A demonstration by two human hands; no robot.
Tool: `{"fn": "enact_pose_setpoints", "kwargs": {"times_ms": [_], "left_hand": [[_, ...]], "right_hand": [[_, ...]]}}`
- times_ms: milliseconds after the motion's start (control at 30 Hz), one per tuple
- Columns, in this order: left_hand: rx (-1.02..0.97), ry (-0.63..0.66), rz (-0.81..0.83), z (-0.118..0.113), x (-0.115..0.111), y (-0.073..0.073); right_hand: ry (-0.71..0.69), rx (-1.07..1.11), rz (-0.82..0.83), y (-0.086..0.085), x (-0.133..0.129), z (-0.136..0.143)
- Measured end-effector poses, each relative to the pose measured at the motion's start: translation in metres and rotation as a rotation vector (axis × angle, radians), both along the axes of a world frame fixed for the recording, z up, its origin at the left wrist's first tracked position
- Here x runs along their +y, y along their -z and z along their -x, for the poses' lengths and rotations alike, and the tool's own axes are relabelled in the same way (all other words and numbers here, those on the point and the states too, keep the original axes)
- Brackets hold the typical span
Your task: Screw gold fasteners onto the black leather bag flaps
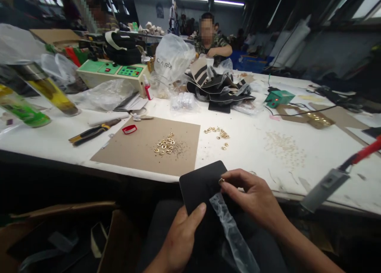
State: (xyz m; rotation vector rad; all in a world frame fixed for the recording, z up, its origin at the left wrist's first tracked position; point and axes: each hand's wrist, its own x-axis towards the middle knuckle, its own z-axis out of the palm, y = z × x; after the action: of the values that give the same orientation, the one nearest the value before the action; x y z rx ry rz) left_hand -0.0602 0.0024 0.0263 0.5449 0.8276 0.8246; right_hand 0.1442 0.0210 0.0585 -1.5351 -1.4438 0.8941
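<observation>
My left hand [183, 233] grips a flat black panel [198, 185] with rounded corners, thumb on top, above my lap. Between the thumb and forefinger of my right hand [250, 191] is a small gold metal ring [221, 181], close over the panel's right edge; whether it touches the panel I cannot tell. A crumpled clear plastic strip [232, 233] hangs from the panel's face toward my lap. On the table edge ahead lies a brown cardboard sheet [139, 161] bearing a pile of gold rings [165, 144] and dark specks. More gold rings [218, 132] lie to its right.
Pliers [93, 133] and a red ring-shaped piece [129, 129] lie left. Bottles [47, 88] stand beyond them. A grey tool on a red cord [326, 187] hangs at the right edge. Black panels [220, 86] are heaped at the back, before a seated person [218, 46]. An open carton [110, 241] stands lower left.
</observation>
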Motion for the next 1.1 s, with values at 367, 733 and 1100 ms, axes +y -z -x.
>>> {"fn": "enact_pose_setpoints", "kwargs": {"times_ms": [367, 733, 1100], "left_hand": [[0.289, 0.110, -0.227, -0.027, -0.018, -0.010], [0.460, 0.068, -0.324, -0.048, -0.021, -0.013], [0.482, 0.054, -0.309, -0.055, -0.028, -0.006]], "right_hand": [[0.019, -0.058, -0.276, 0.022, -0.030, -0.010], [0.076, -0.092, -0.217, 0.016, -0.042, -0.033], [0.060, -0.127, -0.368, 0.029, -0.049, -0.034]]}}
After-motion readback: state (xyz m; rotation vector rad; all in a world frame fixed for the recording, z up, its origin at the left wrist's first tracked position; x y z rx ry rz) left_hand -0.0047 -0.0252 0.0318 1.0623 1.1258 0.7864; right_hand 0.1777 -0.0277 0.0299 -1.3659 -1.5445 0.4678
